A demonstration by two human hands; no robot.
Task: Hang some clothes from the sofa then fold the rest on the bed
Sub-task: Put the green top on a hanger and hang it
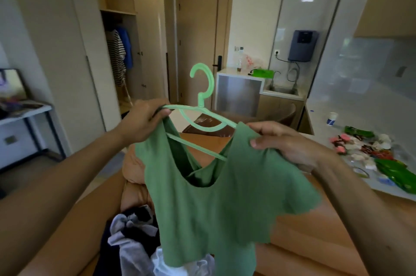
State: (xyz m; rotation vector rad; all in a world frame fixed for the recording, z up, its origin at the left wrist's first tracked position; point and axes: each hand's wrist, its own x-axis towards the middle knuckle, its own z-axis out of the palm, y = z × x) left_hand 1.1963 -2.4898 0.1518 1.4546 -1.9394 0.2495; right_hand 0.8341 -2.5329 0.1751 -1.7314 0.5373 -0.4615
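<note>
A green short-sleeved top [216, 203] hangs in front of me, partly on a light green plastic hanger [203, 95] whose hook points up. My left hand [144, 122] grips the hanger's left end together with the top's left shoulder. My right hand [283, 143] pinches the top's right shoulder over the hanger's right end. The hanger's lower bar shows through the neck opening. Below the top, a pile of grey, white and dark clothes [132, 239] lies on the orange-brown sofa [304, 237].
An open wardrobe [119, 55] at the back left holds a striped shirt and a blue garment on a rail. To the right, a counter [382, 183] is strewn with small packets and a paper cup. A door and a sink unit stand behind.
</note>
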